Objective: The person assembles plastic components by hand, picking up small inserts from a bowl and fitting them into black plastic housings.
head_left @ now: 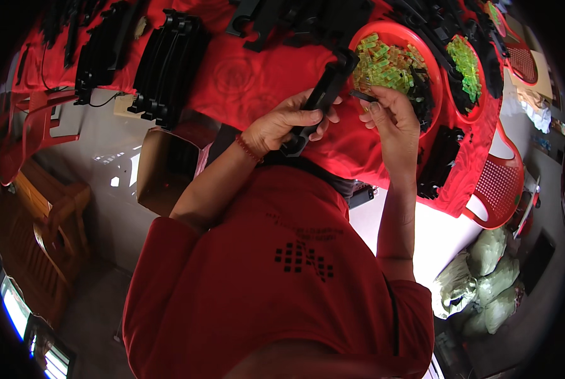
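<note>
My left hand [295, 120] is wrapped round a long black plastic part [325, 95], held tilted over the front of the red-covered table. Just to its right, my right hand [393, 114] pinches a small dark piece [362, 96] between thumb and fingers; its exact kind is too small to make out. Behind the right hand stands a round red basin [439, 82], holding yellow-green translucent plastic pieces [390, 60] and small black pieces [423, 101]. The two hands are apart, close to the basin's left side.
Stacks of long black parts [168, 69] line the table's left, and more black parts [443, 158] lie at the right edge. A second red basin [481, 82] holds green pieces. Around the table are a cardboard box [162, 167], red chairs [500, 189] and pale sacks [487, 284].
</note>
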The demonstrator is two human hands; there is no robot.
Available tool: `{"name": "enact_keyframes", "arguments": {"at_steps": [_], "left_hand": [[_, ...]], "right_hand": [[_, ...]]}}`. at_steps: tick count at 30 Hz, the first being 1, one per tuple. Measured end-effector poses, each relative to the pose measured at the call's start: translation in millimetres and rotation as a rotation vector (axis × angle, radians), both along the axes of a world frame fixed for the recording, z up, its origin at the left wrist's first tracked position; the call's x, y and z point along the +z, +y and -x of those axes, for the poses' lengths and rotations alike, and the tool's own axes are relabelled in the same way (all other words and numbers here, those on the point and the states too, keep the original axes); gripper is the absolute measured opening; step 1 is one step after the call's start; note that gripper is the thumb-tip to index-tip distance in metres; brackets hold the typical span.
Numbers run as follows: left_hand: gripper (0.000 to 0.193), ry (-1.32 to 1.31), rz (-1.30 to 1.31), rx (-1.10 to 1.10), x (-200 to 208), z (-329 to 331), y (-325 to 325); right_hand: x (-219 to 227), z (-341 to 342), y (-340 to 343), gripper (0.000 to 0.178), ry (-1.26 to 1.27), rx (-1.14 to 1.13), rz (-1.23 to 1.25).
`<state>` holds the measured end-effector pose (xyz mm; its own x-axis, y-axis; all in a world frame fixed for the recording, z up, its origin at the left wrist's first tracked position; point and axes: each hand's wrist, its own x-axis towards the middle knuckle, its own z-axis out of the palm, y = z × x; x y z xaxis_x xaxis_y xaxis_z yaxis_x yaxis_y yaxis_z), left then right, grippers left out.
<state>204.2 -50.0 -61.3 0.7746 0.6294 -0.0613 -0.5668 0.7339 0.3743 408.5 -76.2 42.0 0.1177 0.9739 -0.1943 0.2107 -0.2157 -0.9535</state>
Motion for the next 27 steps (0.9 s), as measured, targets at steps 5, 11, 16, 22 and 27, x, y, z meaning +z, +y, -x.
{"name": "enact_keyframes", "arguments": {"at_steps": [5, 11, 16, 22, 27], "left_hand": [[0.053, -0.016, 0.003, -0.027, -0.5, -0.2, 0.0], [0.055, 0.019, -0.04, 0.007, 2.2, -4.1, -2.8], [0.059, 0.1, -0.024, 0.018, -0.9, -4.6, -1.1], [0.048, 0.037, 0.115, -0.027, -6.7, -4.6, 0.0], [0.054, -0.004, 0.121, -0.041, -12.6, -3.9, 0.1]], "right_hand": [[0.0, -0.5, -1.4, 0.019, -0.062, 0.035, -0.039], [6.5, 6.3, 0.2, 0.017, -0.01, -0.114, 0.001], [4.9, 0.7, 0.0, 0.017, 0.015, -0.095, 0.013], [-6.4, -7.2, 0.3, 0.018, 0.278, -0.142, 0.069], [-16.9, -19.3, 3.4, 0.023, 0.627, -0.182, 0.202]]}}
